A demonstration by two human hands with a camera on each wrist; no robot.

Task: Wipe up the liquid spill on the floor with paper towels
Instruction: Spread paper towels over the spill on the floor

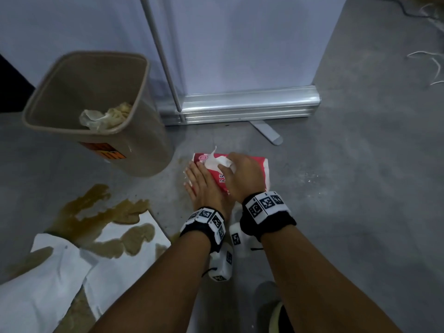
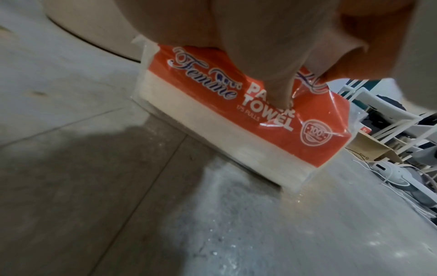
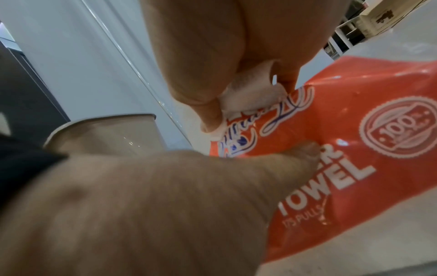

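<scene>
On the grey floor (image 1: 336, 188), just right of the bin, the left hand (image 1: 204, 186) lies flat with straight fingers pressed against the near-left side of the red paper towel pack (image 1: 257, 169); the left wrist view shows its thumb (image 2: 279, 93) pushing down on the printed wrapper over the words "PAPER TOWEL". Over the top of that pack the right hand (image 1: 240, 176) is curled, its thumb and fingers pinching a white paper towel sheet (image 1: 216, 162) that sticks up out of the pack's opening; the right wrist view shows the sheet bunched between the fingertips right above the wrapper. Both wrists carry black bands with white marker blocks.

Left of the hands stands a tan waste bin (image 1: 60, 92), close to the pack but not touching it, with crumpled, stained paper wads (image 1: 105, 115) inside and an orange label on its front. Near left of the forearms spreads the brownish liquid spill (image 1: 84, 210), with two white paper towels on the floor (image 1: 60, 272) laid flat over its near part and soaked through in patches. Small brown drops lie between the bin and the pack. Behind the pack runs a metal base rail (image 1: 240, 104) under a pale panel, with a flat grey foot jutting toward the pack. Loose white cords lie at the far right
</scene>
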